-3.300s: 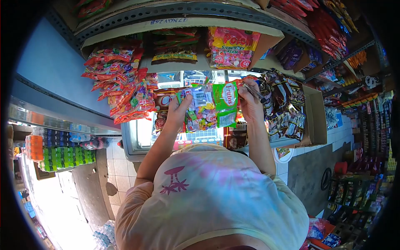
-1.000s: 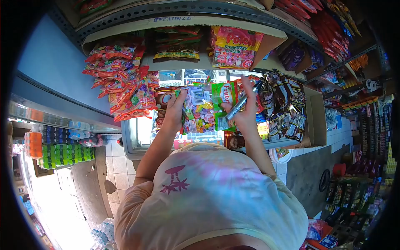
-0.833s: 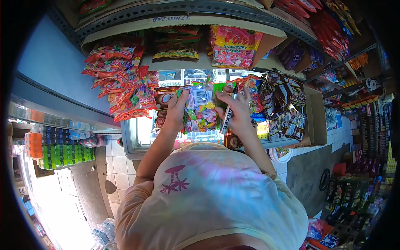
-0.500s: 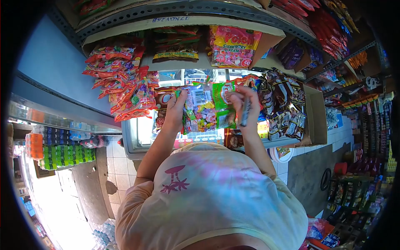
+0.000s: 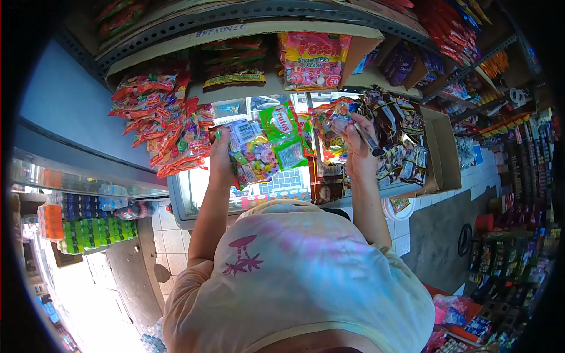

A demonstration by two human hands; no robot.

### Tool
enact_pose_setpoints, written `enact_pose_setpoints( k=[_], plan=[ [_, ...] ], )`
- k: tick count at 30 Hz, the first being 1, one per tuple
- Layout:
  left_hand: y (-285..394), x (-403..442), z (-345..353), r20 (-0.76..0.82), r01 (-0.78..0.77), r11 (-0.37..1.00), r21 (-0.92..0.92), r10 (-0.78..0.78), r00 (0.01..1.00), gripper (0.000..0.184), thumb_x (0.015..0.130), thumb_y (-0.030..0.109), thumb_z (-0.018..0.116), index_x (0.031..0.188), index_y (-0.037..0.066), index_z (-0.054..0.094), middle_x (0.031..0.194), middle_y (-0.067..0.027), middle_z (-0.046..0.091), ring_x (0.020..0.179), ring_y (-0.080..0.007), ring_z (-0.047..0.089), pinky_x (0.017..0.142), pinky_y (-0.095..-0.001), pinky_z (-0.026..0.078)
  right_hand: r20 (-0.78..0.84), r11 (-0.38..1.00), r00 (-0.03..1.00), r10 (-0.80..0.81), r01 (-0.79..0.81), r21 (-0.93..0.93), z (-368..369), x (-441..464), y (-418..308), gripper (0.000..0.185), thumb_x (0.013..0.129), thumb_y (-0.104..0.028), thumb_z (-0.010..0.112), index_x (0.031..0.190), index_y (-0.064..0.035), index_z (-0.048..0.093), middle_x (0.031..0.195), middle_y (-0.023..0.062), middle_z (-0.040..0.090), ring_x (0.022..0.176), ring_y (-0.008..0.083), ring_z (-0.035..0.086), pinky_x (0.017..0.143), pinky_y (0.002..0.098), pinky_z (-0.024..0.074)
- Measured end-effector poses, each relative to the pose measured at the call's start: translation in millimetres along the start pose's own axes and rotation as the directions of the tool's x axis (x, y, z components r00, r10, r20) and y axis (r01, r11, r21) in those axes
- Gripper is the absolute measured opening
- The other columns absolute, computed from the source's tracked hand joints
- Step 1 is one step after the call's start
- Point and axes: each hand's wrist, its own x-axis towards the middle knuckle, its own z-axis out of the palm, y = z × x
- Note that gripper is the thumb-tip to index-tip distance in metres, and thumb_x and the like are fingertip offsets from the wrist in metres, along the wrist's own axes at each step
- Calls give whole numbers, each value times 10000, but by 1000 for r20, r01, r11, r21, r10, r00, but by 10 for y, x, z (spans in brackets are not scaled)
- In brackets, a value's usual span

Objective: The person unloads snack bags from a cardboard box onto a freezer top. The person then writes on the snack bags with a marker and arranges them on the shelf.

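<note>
Head view. An open cardboard tray on the upper shelf holds several kinds of bagged sweets: a pile of red bags at its left, spilling over the front; dark bags with yellow lower bands near the middle; and a pink and yellow bag, printed with "Strawberry", at the right. A second cardboard box, lower and to the right, contains brown packets, heaped and overlapping. Beneath the work lies a case with a pale rim and a brightly lit interior, in which a white wire basket is partly visible. A white bucket below the box has a small packet inside.

The candy bag is held above the case, tilted. It is clear over many small coloured sweets, with a white barcode label toward its left and a bright green end panel bearing a red and white "Frutos" logo. The left hand pinches its left edge in a narrow grip, thumb on top. The right hand, well apart from the candy bag, closes narrowly around a dark marker, beside a red, multicoloured bag; whether its fingers also grip that bag cannot be told.
</note>
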Motion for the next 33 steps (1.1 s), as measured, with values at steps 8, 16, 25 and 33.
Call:
enact_pose_setpoints(
  k=[8,16,25,33],
  plan=[
    [-51,37,88,51,62,996,-67,-58,997,438,972,348,351,1159,-24,490,1055,-154,613,903,-244,637,795,-369,523,-138,970,979,-153,122,-209,-504,-276,-205,449,832,-186,659,1172,11,441,902,125,654,876,201,622,821,333,470],
    [-251,195,-143,69,77,993,-87,-71,995,435,971,374,353,1168,15,499,1105,-129,607,984,-248,607,883,-393,473,-436,655,854,-283,-160,-739,-1886,-1067,-351,167,865,-123,614,989,-21,567,852,69,591,824,142,563,721,278,456],
    [165,4,124,-42,-263,934,243,281,959,209,877,188,592,1001,22,609,972,-84,644,875,-193,617,765,-320,484,-422,758,804,-420,55,-651,-2292,-1181,-329,177,879,8,512,1055,-7,523,1002,115,571,947,197,573,805,294,469],
    [-730,-470,543,735,-673,-381,634,29,677,701,612,338,729,1262,203,503,1324,-81,439,1191,-262,418,927,-446,327,14,918,993,-114,111,-381,-1005,-382,316,307,866,-40,570,1157,-21,475,1118,134,564,1005,205,566,828,311,475]
  ],
)
